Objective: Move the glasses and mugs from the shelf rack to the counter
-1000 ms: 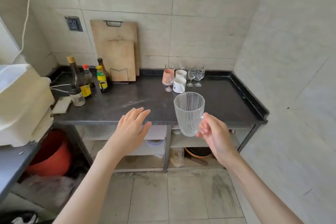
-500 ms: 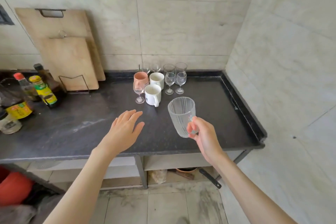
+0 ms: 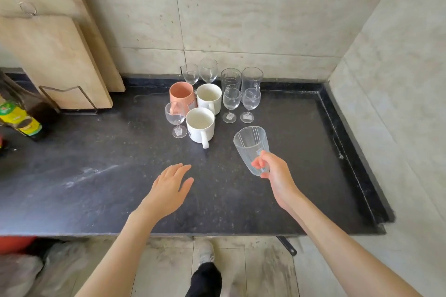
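My right hand (image 3: 274,177) grips the handle of a clear ribbed glass mug (image 3: 251,146), held tilted just above the dark counter (image 3: 96,176). My left hand (image 3: 170,188) hovers over the counter with its fingers spread and nothing in it. Behind the held mug stands a cluster: a white mug (image 3: 200,125), a second white mug (image 3: 209,97), a pink mug (image 3: 181,94), a wine glass (image 3: 175,118) at the cluster's left, two small stemmed glasses (image 3: 231,103) (image 3: 251,103), two tall clear mugs (image 3: 231,78) (image 3: 252,78) and two wine glasses (image 3: 190,73) (image 3: 208,70) by the wall. The shelf rack is out of view.
Two wooden cutting boards (image 3: 55,55) lean on a wire stand (image 3: 70,99) at the back left. Sauce bottles (image 3: 19,118) stand at the left edge. A raised rim (image 3: 350,147) borders the counter's right side by the tiled wall. My foot (image 3: 205,272) is on the floor below.
I have stepped closer to the counter. My right hand has carried the glass mug forward over the counter toward the cluster. The left hand stayed open beside it.
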A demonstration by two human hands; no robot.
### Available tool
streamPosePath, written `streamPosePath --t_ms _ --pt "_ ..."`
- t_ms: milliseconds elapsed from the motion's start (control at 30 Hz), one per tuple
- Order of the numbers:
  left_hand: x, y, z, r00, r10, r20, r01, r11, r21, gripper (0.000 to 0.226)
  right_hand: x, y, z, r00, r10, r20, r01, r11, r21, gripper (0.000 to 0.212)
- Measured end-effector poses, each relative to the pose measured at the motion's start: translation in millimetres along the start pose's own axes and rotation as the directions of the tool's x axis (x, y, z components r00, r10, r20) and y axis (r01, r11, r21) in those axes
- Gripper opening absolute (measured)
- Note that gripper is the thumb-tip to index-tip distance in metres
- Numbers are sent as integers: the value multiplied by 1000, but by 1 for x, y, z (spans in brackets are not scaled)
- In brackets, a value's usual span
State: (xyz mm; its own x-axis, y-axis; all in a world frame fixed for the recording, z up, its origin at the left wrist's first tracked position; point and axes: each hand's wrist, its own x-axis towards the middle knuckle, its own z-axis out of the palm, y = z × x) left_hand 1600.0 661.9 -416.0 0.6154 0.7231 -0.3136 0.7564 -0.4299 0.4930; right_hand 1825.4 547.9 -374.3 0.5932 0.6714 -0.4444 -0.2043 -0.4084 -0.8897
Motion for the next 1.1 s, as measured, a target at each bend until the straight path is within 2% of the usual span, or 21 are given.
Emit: streamPosePath --t_ms 133,267,400,500,700,800,933,1100 --pt "51 -25 3 998 -44 45 44 999 -1 48 44 -1 23 997 68 -34 -71 995 -69 47" --pt "87 -42 12 993 -65 95 65 998 10 48 77 -6 43 987 157 -41 -161 982 -101 31" --pt "110 -62 18 985 -99 139 98 995 17 47 104 -6 58 982 177 -70 -184 975 -123 21" --pt "120 -75 24 986 -101 133 93 993 66 48 118 -2 66 981 183 -68 -190 974 -122 15" --pt "129 -84 35 991 -47 125 17 972 233 57 137 8 77 984 169 -65 -175 979 -106 19" --pt "130 -86 43 990 -80 120 41 952 302 59 143 10 79 991 125 -50 -129 990 -65 24" --pt "129 -84 52 994 -104 40 77 898 432 55 145 17 79 995 101 1 -101 995 -5 28" --pt "128 -81 56 995 -97 7 84 890 447 59 147 27 80 996 88 9 -88 996 -33 27"
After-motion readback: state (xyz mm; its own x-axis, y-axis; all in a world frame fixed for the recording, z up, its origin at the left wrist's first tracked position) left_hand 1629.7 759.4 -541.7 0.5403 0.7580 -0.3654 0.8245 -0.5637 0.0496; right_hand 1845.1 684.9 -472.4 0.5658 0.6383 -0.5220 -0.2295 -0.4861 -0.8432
